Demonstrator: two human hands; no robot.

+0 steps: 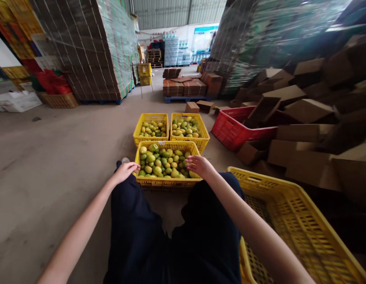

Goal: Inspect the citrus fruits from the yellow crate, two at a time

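Observation:
In front of my knees stands a yellow plastic crate, filled with green and yellow oval fruit that look like mangoes or lemons. My left hand is at the crate's left side, fingers stretched toward its rim; whether they touch it I cannot tell. Over the right end of the same crate is my right hand, with its fingers extended above the fruit and nothing visible in them. Right behind, two more yellow crates, a left one and a right one, hold similar fruit.
A large yellow crate lies close on my right. Beyond it are a red crate and a heap of cardboard boxes. Flattened cartons sit on a blue pallet ahead. Tall wrapped stacks flank the concrete floor.

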